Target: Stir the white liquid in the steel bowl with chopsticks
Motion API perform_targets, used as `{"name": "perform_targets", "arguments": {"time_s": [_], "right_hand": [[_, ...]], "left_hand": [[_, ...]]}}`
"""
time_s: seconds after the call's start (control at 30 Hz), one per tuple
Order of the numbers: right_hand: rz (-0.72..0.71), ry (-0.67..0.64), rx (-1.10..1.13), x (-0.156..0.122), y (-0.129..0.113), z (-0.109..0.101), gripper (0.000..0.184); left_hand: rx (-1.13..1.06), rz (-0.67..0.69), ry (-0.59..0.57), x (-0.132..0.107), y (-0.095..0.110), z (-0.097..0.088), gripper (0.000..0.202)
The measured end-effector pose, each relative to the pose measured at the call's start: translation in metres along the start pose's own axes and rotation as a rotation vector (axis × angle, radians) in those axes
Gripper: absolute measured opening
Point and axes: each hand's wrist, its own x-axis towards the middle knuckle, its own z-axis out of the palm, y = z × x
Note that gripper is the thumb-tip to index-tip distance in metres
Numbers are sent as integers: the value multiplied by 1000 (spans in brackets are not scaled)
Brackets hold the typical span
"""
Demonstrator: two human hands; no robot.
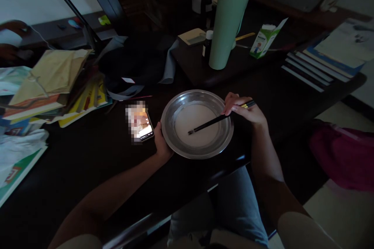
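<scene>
A round metal basin rests on the dark table in front of me, with a pale, whitish liquid in it. My left hand grips the basin's left edge, thumb up along the outer side and the other fingers hidden underneath. In my right hand, over the basin's right rim, is a pair of black chopsticks with gold bands near the top. The chopsticks slant down to the left, their tips at the liquid; how deep they reach I cannot tell. Just left of the basin lies a lit phone, partly pixelated.
Behind the basin stand a tall green tumbler, a small dark bottle and an opened green-white carton. Books and papers crowd the left; a black bag sits at the back. More books are stacked on the right.
</scene>
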Motion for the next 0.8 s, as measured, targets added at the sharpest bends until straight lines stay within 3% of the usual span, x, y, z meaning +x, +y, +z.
{"name": "perform_targets", "arguments": {"time_s": [0.1,0.3,0.4,0.6,0.7,0.8], "right_hand": [[10,31,-31,0,2,0,35],[24,272,-6,-9,8,-5,43],[35,210,9,-9,5,-4,46],[-26,-36,-13,1,0,2,35],[-21,25,-57,1,2,2,32],[33,183,-98,-4,4,0,37]], "left_hand": [[-12,-8,28,0,0,1,30],[-26,-14,32,-1,2,1,31],[-23,-28,55,-3,3,4,34],[-65,-27,85,-4,3,7,30],[-31,-24,77,-3,3,4,33],[-16,-5,54,-2,3,2,30]]}}
